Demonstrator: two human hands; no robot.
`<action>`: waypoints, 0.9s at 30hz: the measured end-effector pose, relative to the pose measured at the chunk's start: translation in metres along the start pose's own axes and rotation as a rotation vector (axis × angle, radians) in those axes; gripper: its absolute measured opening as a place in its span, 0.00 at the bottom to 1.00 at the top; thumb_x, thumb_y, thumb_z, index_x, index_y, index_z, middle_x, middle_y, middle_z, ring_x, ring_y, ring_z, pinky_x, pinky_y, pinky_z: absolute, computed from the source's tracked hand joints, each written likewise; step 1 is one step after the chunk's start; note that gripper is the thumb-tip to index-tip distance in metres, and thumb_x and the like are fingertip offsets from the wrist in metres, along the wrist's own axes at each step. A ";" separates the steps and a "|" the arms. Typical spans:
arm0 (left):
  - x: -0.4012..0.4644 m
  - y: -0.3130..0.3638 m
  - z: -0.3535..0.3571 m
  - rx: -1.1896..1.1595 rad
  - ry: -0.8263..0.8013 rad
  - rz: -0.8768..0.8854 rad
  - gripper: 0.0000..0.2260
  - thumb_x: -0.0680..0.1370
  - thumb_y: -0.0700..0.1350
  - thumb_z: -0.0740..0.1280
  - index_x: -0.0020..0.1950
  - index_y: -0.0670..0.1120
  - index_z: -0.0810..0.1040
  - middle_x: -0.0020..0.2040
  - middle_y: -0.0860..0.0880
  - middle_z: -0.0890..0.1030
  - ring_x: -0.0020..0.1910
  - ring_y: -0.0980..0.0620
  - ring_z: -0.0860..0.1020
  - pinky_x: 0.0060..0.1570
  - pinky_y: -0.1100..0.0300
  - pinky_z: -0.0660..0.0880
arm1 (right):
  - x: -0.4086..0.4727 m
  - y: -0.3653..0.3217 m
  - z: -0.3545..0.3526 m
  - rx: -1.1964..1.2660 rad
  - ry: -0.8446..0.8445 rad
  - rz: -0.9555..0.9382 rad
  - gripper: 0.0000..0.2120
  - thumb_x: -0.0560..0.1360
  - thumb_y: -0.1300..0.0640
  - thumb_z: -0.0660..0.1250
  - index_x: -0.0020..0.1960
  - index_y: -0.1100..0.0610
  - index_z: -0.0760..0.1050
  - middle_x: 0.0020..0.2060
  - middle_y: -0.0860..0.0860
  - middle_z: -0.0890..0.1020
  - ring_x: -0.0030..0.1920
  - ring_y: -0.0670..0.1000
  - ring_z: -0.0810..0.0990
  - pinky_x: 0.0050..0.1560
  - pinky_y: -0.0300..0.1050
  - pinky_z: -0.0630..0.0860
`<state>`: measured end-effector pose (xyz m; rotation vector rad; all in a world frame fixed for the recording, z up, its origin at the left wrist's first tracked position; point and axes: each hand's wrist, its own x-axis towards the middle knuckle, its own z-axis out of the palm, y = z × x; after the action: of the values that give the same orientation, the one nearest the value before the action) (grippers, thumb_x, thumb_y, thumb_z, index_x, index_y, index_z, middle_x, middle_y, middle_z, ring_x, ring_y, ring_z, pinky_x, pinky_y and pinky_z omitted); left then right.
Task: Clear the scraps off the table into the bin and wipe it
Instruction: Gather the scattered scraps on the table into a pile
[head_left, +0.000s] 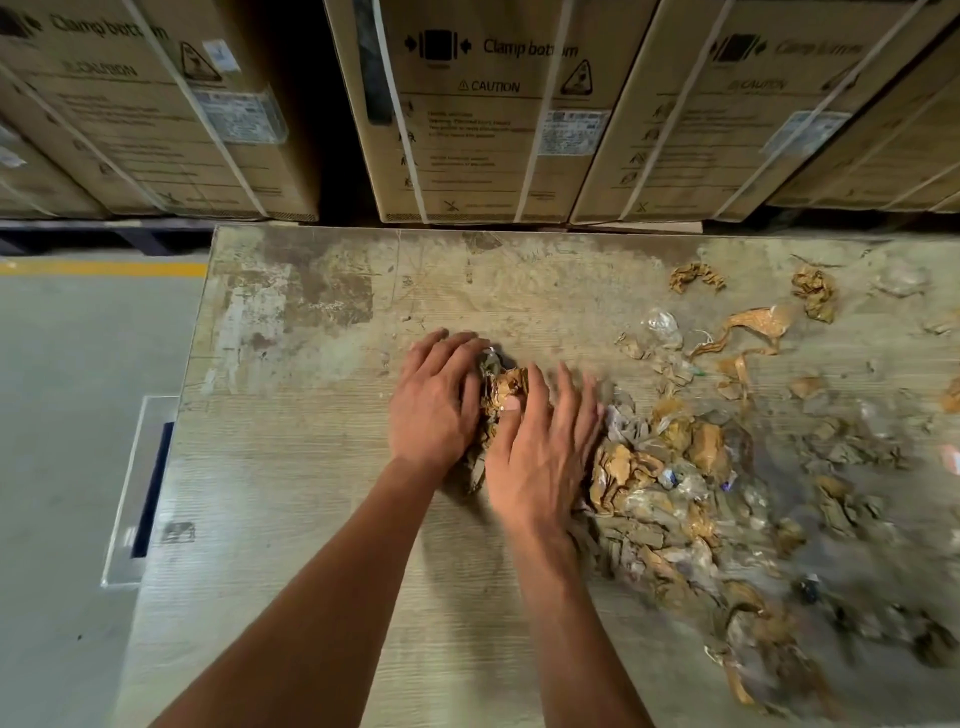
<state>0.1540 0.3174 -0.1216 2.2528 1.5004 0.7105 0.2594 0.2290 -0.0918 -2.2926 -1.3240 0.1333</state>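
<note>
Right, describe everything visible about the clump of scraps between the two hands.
The small crumpled clump of brown tape and clear plastic scraps lies on the worn pale wooden table, left of the big scrap heap. It looks wrinkled and bunched. The left hand and right hand press against it from either side with straight fingers, the right thumb on top.

Browns, greys and one yellow line

Tan and clear scraps (670, 483) on a grey-beige wood-grain table (291, 499); brown cartons (467, 119), white-strapped; grey floor (67, 395), yellow stripe (104, 268); a possibly clear bin (136, 493).
</note>
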 end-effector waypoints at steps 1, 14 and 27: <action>0.000 0.000 0.000 -0.006 0.006 -0.001 0.18 0.88 0.48 0.58 0.75 0.49 0.80 0.73 0.50 0.81 0.78 0.44 0.71 0.76 0.47 0.71 | -0.004 0.002 0.005 -0.012 -0.024 0.022 0.27 0.88 0.44 0.50 0.81 0.54 0.69 0.82 0.55 0.68 0.85 0.60 0.59 0.85 0.65 0.52; -0.029 0.044 0.005 -0.280 0.060 -0.071 0.19 0.91 0.48 0.55 0.67 0.43 0.84 0.65 0.48 0.86 0.69 0.50 0.80 0.71 0.50 0.76 | 0.006 0.005 0.021 0.600 0.168 0.097 0.20 0.89 0.54 0.55 0.67 0.62 0.81 0.63 0.53 0.83 0.62 0.44 0.81 0.65 0.38 0.77; -0.028 0.130 0.002 -1.121 0.042 -0.573 0.16 0.88 0.55 0.65 0.54 0.43 0.83 0.47 0.46 0.88 0.48 0.47 0.85 0.52 0.46 0.82 | 0.031 0.010 -0.040 0.952 -0.032 0.464 0.13 0.88 0.46 0.64 0.54 0.55 0.78 0.44 0.46 0.84 0.43 0.39 0.83 0.45 0.37 0.77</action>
<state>0.2438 0.2419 -0.0599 0.9351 1.1809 1.0362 0.2967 0.2363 -0.0564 -1.6884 -0.5023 0.7708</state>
